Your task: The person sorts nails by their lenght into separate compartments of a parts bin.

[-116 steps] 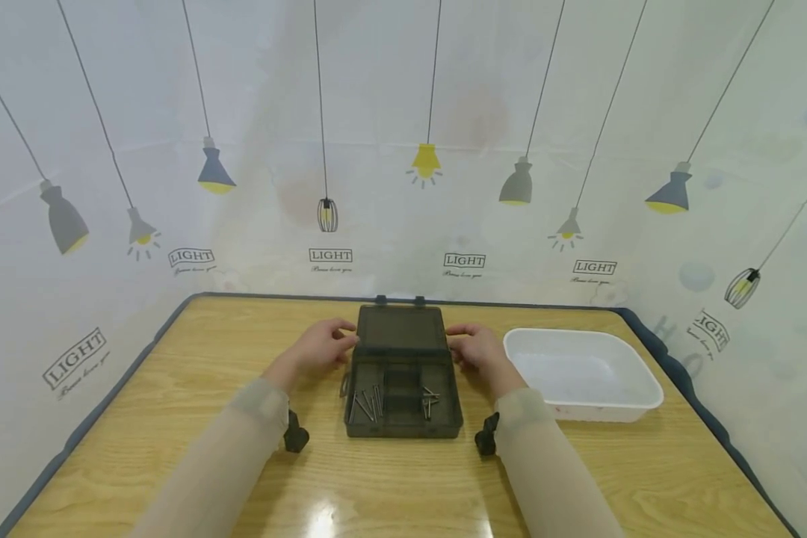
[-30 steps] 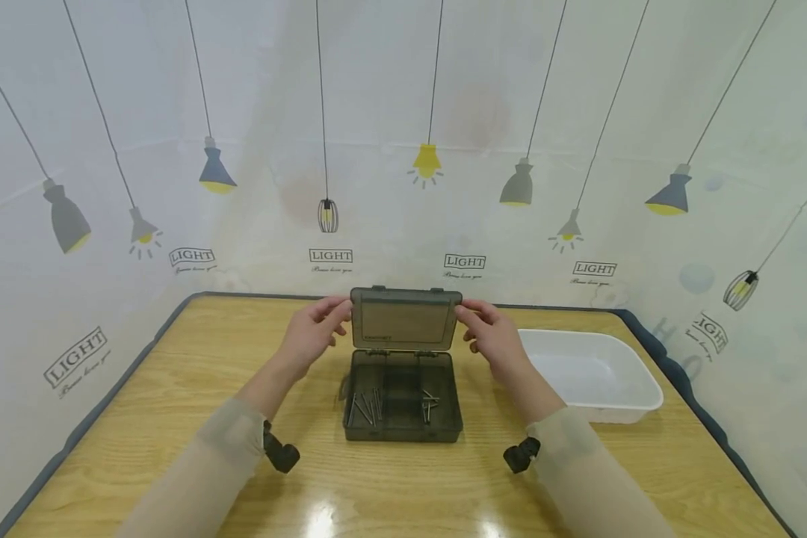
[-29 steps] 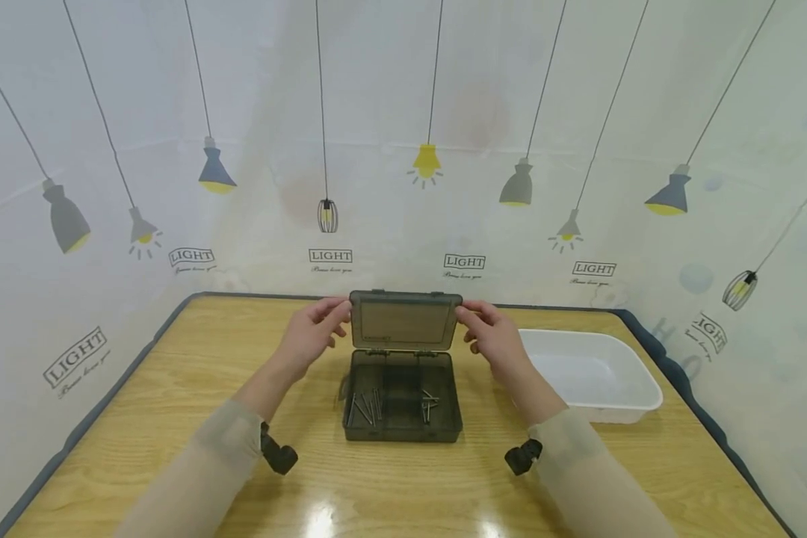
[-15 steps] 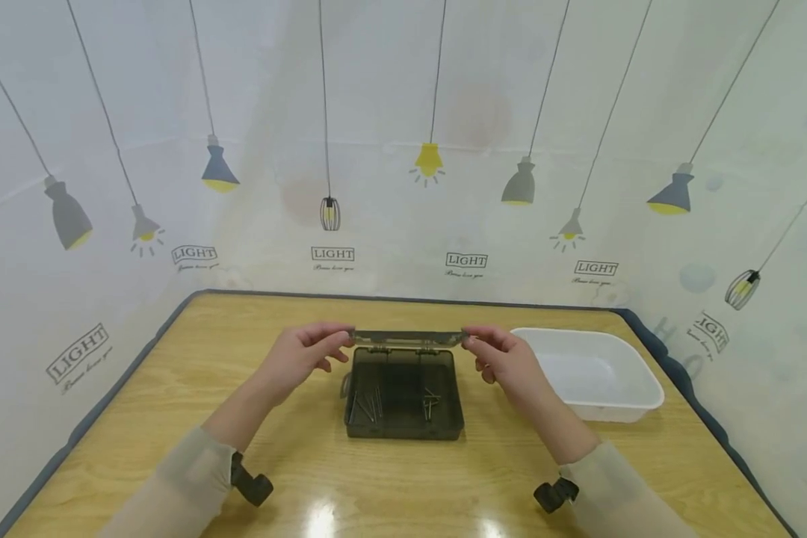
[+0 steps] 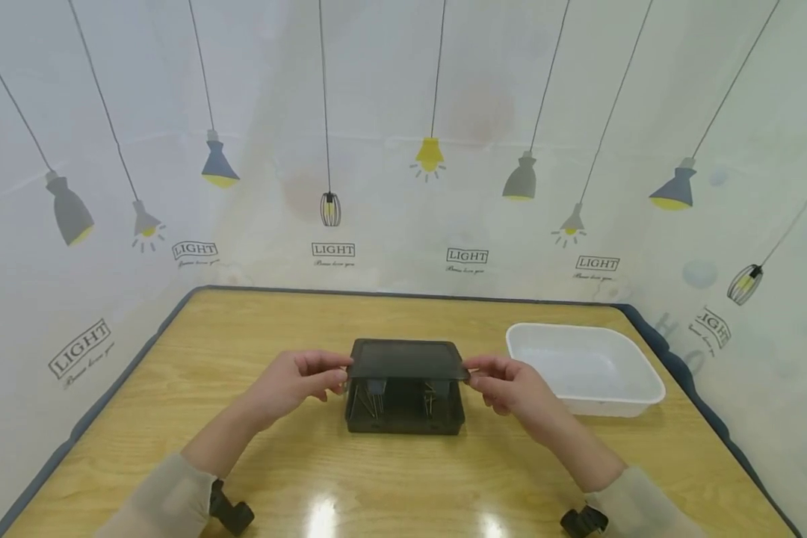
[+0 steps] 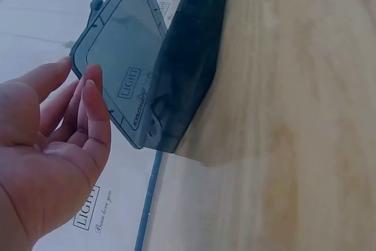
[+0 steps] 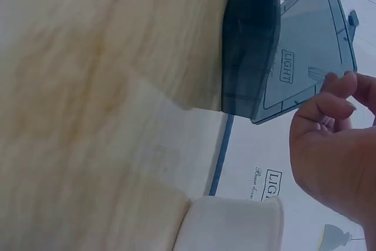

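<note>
A dark translucent plastic organizer box [image 5: 406, 424] stands on the table with its hinged lid [image 5: 406, 359] tilted forward, partly lowered over the base. My left hand [image 5: 285, 388] pinches the lid's front left corner between thumb and fingers. At the front right corner, my right hand [image 5: 521, 388] pinches the same lid. Through the gap below the lid, several thin metal pieces, like nails or screws [image 5: 366, 400], show in the left compartment, and more short ones [image 5: 430, 400] on the right. Both wrist views show the lid [image 6: 123, 57] standing at an angle to the base [image 7: 249, 45].
A white plastic tray [image 5: 588, 407] sits to the right of the box, behind my right forearm. The wooden table [image 5: 403, 486] ends at a dark edging along a patterned cloth backdrop [image 5: 403, 224]. Small black cameras [image 5: 232, 515] are strapped to my wrists.
Earlier the lid lay folded back, then stood upright in both hands. Since then both hands have swung it forward and down toward me over the base. The tray has stayed put.
</note>
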### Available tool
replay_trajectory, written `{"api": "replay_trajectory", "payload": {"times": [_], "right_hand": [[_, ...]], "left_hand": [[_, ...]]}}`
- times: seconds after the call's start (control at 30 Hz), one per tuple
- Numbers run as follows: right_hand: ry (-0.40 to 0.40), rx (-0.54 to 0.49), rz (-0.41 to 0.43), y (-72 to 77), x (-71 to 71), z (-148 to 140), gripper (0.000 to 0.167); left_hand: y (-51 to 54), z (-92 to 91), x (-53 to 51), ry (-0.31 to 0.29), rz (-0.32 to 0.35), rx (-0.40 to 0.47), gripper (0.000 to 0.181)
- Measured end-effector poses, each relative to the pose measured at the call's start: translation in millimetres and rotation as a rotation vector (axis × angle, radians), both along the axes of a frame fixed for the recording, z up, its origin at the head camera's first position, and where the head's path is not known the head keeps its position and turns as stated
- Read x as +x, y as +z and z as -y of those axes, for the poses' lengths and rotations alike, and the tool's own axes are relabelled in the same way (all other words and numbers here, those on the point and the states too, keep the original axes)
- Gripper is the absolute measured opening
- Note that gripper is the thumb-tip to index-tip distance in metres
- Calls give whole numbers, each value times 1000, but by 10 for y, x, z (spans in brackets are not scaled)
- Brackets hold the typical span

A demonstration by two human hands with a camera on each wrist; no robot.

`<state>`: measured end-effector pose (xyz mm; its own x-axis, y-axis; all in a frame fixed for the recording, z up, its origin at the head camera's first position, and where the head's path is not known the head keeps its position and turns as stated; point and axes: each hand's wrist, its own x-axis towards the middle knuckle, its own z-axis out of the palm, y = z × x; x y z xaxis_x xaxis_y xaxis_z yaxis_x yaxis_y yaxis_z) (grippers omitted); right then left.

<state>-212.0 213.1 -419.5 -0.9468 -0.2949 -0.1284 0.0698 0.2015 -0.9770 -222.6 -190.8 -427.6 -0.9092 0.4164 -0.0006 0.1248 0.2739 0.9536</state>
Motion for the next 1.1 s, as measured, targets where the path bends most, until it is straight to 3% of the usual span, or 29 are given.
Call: {"api": "replay_trajectory", "payload": {"times": [0.27, 0.47, 0.8, 1.1], "right_hand": [[146, 78, 58, -77, 42, -106, 41], [200, 147, 54, -132, 31, -113, 37], [221, 254, 15, -167, 20, -96, 30], [219, 300, 4, -150, 32, -71, 30]], "left_hand": [[-135, -14, 87, -56, 34, -33, 40], [-203, -33, 104, -74, 41, -73, 37], [-270, -36, 74, -126, 61, -93, 39], [-279, -36, 73, -118, 61, -106, 36]]}}
